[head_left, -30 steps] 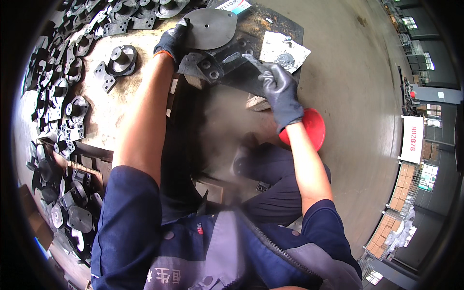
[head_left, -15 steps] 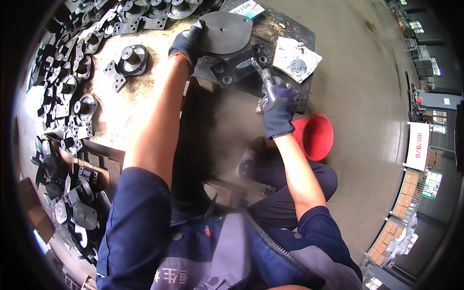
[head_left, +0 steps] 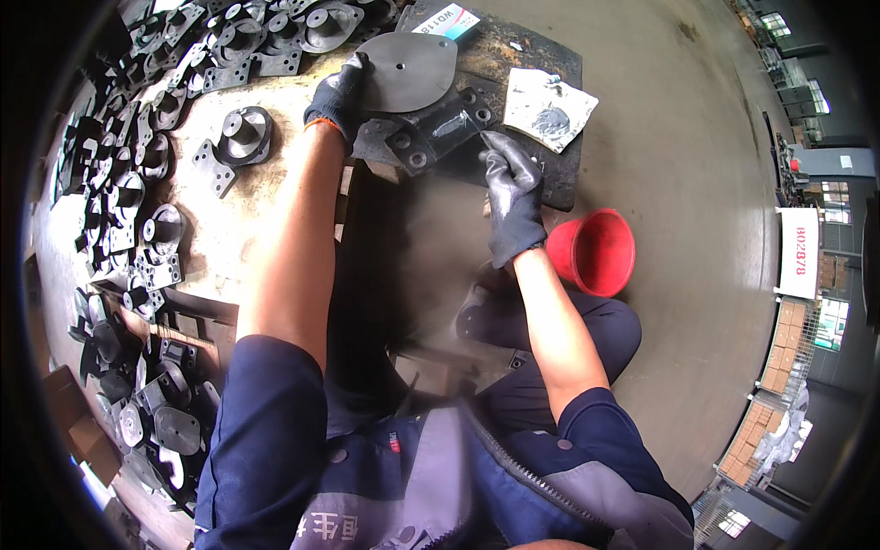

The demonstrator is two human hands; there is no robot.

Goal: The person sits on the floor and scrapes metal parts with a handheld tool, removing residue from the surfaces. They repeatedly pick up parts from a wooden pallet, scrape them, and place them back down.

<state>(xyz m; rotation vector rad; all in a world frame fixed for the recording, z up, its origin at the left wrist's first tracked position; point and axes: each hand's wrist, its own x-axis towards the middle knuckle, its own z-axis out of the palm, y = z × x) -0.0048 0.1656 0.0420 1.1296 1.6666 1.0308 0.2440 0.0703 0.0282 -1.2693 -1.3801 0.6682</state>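
Note:
On the bench corner stands a dark metal bracket with a rounded flat plate (head_left: pixel 408 69) and a drilled rectangular base (head_left: pixel 440 136). A streak of grey paste (head_left: pixel 452 125) lies across the base between its holes. My left hand (head_left: pixel 341 94), in a dark work glove, is closed on the left edge of the rounded plate. Just off the base's right end is my gloved right hand (head_left: pixel 515 183), its fingers pinched together. Whatever they may hold is too small to make out. Beside it lies a white sheet (head_left: pixel 527 92) with a smear of grey paste (head_left: pixel 553 119).
A similar bracket (head_left: pixel 244 136) sits alone on the wooden tabletop (head_left: pixel 275 197). Several more brackets (head_left: pixel 163 229) crowd the left and far side. A small white and blue box (head_left: pixel 446 20) lies at the far edge. A red bucket (head_left: pixel 596 249) stands below the bench at right.
My right hand has drawn back a little from the paste streak on the base. My left hand keeps its hold on the bracket. The whole view has shifted slightly.

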